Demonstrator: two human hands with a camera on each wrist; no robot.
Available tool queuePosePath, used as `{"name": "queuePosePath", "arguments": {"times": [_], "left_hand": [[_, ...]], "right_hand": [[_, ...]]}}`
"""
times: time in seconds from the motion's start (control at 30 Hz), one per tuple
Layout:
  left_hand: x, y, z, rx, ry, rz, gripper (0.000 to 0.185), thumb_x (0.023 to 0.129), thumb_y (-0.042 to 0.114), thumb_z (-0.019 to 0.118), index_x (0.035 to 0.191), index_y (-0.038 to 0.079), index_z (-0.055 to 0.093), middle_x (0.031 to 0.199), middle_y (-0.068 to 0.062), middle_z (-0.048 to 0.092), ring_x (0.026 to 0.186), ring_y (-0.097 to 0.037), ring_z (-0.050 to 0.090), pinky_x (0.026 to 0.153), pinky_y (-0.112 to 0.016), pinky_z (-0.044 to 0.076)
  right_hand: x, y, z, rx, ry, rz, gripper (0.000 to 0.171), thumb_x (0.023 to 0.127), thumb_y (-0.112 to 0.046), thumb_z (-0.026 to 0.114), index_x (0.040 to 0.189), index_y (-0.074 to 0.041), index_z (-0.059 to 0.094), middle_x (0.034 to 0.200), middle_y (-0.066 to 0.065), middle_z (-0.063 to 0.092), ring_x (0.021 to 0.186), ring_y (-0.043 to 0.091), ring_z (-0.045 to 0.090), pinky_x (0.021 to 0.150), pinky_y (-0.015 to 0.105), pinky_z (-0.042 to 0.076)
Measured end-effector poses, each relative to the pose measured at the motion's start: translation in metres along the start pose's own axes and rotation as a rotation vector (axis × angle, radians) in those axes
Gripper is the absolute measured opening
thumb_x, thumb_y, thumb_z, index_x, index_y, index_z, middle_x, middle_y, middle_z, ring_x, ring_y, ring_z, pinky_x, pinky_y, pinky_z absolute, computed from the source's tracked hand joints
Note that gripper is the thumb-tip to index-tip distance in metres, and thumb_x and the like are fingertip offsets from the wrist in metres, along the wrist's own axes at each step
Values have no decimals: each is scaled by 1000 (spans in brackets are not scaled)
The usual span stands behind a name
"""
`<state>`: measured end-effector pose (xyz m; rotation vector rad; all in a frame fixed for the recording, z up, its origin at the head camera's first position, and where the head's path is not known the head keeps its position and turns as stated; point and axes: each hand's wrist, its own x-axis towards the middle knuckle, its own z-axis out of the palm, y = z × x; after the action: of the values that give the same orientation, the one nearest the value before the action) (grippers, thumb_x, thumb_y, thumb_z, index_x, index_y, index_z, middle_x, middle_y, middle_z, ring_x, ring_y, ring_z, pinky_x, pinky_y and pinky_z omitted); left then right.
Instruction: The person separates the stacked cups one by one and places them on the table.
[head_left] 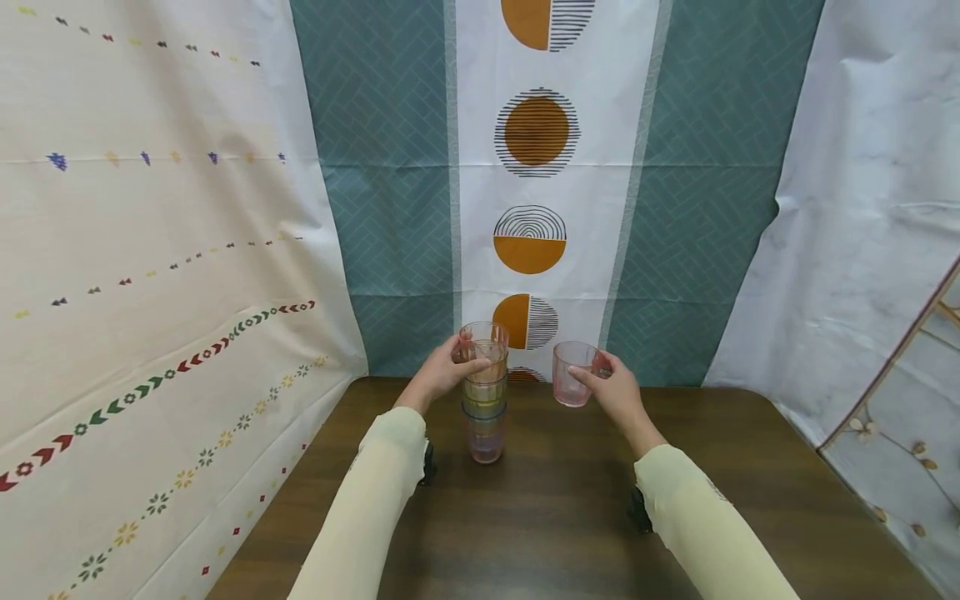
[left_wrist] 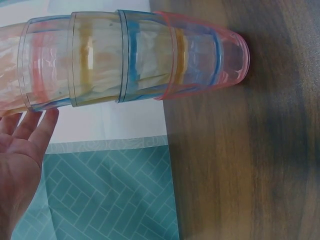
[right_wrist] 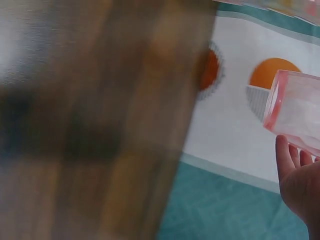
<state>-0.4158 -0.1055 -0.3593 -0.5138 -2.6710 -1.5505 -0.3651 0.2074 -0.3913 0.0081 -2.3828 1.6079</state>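
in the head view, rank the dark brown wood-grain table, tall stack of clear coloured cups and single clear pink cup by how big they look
Largest to smallest:
1. Dark brown wood-grain table
2. Tall stack of clear coloured cups
3. Single clear pink cup

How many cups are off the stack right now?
1: the pink cup, held in the right hand, to the right of the stacked cups the left hand grips. No other loose cup shows.

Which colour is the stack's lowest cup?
The lowest cup is pink, clearest in the left wrist view.
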Motion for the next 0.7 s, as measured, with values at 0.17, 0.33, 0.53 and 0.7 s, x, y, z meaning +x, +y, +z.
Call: {"name": "queuePosePath", "arguments": {"times": [0.17, 0.33, 0.53, 0.7], "left_hand": [[0, 0, 0, -5, -3, 3, 83, 84, 52, 75, 149, 13, 40, 150, -12, 45, 137, -33, 41, 111, -53, 35], [-1, 2, 0, -11, -6, 2, 84, 84, 51, 75, 149, 13, 40, 149, -13, 45, 137, -33, 41, 111, -53, 35], [0, 1, 0, -17, -8, -6, 86, 83, 53, 76, 150, 12, 39, 148, -14, 45, 136, -35, 41, 110, -54, 35], [-1, 0, 0, -9, -5, -5, 85, 83, 54, 75, 149, 13, 41, 147, -14, 47, 136, -35, 42, 109, -55, 36]], "right_hand": [[-8, 31, 13, 13, 3, 39, 88, 86, -43, 77, 150, 1, 35, 145, 25, 45, 133, 40, 45, 106, 51, 41], [-20, 57, 24, 6, -7, 75, 87, 86, -35, 79, 148, 4, 34, 145, 27, 43, 133, 44, 44, 105, 53, 42], [-30, 73, 34, 3, -16, 92, 87, 85, -32, 81, 147, 6, 33, 144, 29, 43, 132, 46, 44, 105, 54, 41], [-35, 83, 40, 7, -26, 109, 88, 84, -33, 81, 147, 6, 34, 144, 30, 43, 132, 46, 43, 105, 56, 40]]}}
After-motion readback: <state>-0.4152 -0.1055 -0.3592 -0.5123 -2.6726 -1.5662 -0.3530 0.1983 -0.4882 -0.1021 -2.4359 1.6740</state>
